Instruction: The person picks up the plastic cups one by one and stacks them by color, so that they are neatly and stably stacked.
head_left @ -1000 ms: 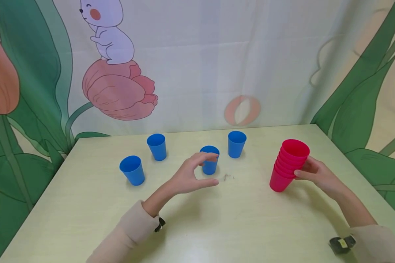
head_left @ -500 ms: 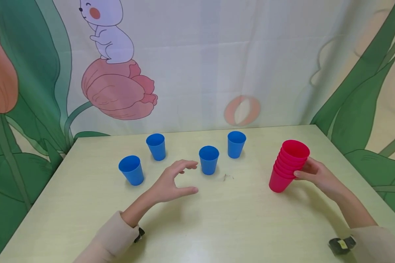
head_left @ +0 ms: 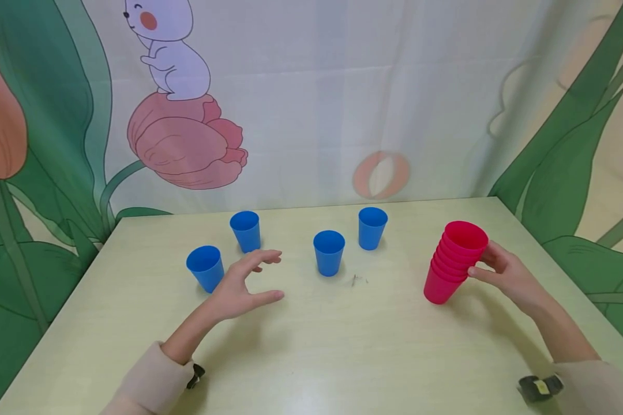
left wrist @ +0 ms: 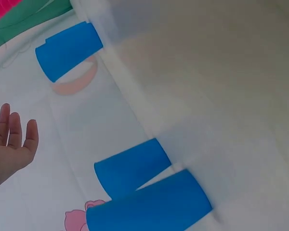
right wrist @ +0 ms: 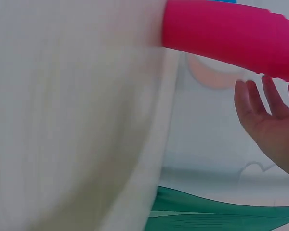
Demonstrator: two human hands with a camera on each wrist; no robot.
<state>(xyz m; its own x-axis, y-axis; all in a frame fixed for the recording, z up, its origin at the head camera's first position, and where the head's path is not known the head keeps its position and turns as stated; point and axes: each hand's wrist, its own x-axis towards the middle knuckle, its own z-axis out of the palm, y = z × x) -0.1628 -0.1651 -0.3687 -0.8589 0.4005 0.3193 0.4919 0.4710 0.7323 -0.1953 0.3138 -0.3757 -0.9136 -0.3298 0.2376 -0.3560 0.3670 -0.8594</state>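
A stack of nested pinkish-red cups stands upright on the right of the table. My right hand is at the stack's right side, thumb tip right at its edge. In the right wrist view, that hand's fingers are loosely extended beside the red stack rather than wrapped round it. My left hand hovers over the table with thumb and fingers spread and nothing between them. It overlaps the front-left blue cup in the head view. In the left wrist view, its fingers are also bare.
More blue cups stand mouth up: one at back left, a middle cup and one at back right. A small dark mark shows on the pale table. A printed curtain hangs behind the table.
My left hand has moved left and back from the middle blue cup, staying spread. My right thumb has slid slightly right, towards the red stack's edge. The cups stay in place.
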